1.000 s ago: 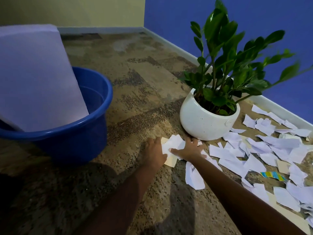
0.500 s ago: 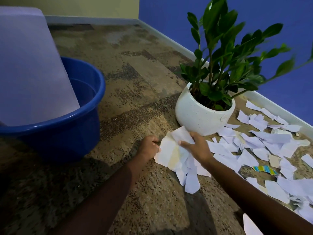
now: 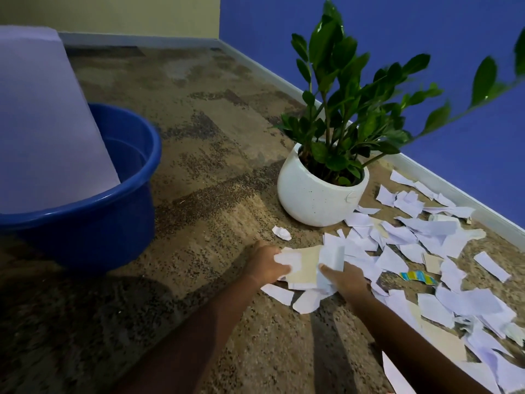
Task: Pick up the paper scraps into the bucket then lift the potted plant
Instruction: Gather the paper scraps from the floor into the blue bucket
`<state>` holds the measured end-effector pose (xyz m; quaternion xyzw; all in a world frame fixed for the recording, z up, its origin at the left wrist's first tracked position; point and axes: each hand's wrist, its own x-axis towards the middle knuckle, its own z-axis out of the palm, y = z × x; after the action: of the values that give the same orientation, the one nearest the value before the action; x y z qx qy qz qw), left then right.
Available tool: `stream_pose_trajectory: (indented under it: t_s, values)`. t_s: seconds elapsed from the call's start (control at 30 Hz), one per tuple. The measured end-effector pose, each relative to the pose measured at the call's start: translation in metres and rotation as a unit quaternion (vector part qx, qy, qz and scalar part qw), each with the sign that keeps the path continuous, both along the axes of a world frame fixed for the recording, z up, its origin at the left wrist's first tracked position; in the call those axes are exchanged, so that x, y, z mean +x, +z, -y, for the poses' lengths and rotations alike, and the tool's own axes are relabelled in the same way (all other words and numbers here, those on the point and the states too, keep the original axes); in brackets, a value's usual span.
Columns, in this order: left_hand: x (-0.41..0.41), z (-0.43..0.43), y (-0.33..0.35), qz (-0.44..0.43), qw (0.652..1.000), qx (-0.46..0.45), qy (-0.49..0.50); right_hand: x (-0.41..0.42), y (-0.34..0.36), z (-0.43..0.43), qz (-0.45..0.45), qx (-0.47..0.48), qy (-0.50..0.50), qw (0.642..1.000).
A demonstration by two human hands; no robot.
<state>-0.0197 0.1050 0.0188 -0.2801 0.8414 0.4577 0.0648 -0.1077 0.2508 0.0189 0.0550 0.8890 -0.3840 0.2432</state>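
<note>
Two hands gather a bundle of torn paper off the carpet.

The left hand (image 3: 265,265) and the right hand (image 3: 345,281) sit close together, each closed on one side of the same bundle of scraps (image 3: 308,265), white pieces around a cream one. A few loose bits lie just under and in front of them. To the right of the right hand the paper scraps (image 3: 443,243) spread thickly along the carpet (image 3: 216,172) toward the baseboard. Just beyond the hands stands the potted plant (image 3: 322,191), white pot upright on the floor. Off to the left of the left hand, well apart, sits the blue bucket (image 3: 93,223) with a big pale sheet (image 3: 45,120) leaning out of it.
</note>
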Motion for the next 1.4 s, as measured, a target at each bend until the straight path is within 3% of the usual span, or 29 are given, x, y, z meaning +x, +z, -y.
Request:
stream_pose_trajectory:
  t_s: [0.07, 0.2, 0.3, 0.47, 0.67, 0.83, 1.03, 1.3, 1.4]
  values:
    - [-0.002, -0.013, -0.002, -0.009, 1.0, 0.009, 0.004, 0.008, 0.001, 0.006, 0.01, -0.004, 0.009, 1.0]
    - [-0.002, -0.028, 0.001, -0.011, 0.996, 0.066, 0.067, 0.018, 0.004, 0.015, 0.089, -0.126, -0.026, 0.988]
    - [0.001, -0.022, 0.007, -0.041, 0.984, 0.126, 0.115, 0.019, 0.01, 0.014, 0.049, -0.134, -0.019, 0.99]
    - [0.008, 0.0, 0.032, -0.108, 0.985, 0.089, 0.101, 0.023, 0.041, 0.017, -0.052, -0.172, 0.03, 0.983]
    - [0.024, 0.033, 0.092, -0.21, 0.969, 0.069, 0.106, 0.035, 0.096, 0.046, -0.104, -0.254, 0.047, 0.96]
    - [0.053, 0.073, 0.145, -0.275, 0.953, -0.019, 0.129, 0.053, 0.146, 0.084, -0.108, -0.321, 0.066, 0.939]
    - [0.108, 0.126, 0.193, -0.312, 0.899, -0.103, 0.289, 0.083, 0.184, 0.153, -0.097, -0.364, 0.106, 0.92]
    - [0.166, 0.161, 0.192, -0.294, 0.785, -0.156, 0.523, 0.146, 0.207, 0.236, -0.15, -0.367, 0.184, 0.899]
    - [0.17, 0.159, 0.187, -0.264, 0.788, -0.2, 0.52, 0.167, 0.202, 0.252, -0.161, -0.346, 0.2, 0.903]
